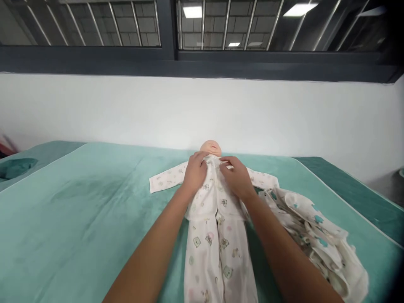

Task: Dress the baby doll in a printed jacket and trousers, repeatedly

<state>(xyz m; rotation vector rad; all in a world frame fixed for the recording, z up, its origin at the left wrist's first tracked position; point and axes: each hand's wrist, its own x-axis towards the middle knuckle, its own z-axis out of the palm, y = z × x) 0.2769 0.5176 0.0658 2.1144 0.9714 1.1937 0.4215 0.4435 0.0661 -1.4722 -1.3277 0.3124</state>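
Note:
A doll (pixel 211 147) lies on its back, its head towards the wall, dressed in a white baby shirt (pixel 206 198) with small printed animals. Matching white trousers (pixel 205 261) cover its legs, and its sleeves spread out to both sides. On the left of the chest, my left hand (pixel 195 170) has its bent fingers on the shirt front just below the neck. My right hand (pixel 236 174) is across from it, thumb and forefinger closed around cloth by the collar. Parts of the shirt's shoulders are hidden under my hands.
Right of the doll lies a crumpled white cloth (pixel 325 235) with green prints, beside my right forearm. The padded green surface (pixel 78 219) has raised darker borders at both sides. Behind it stand a white wall (pixel 126 109) and a dark window frame (pixel 202 65).

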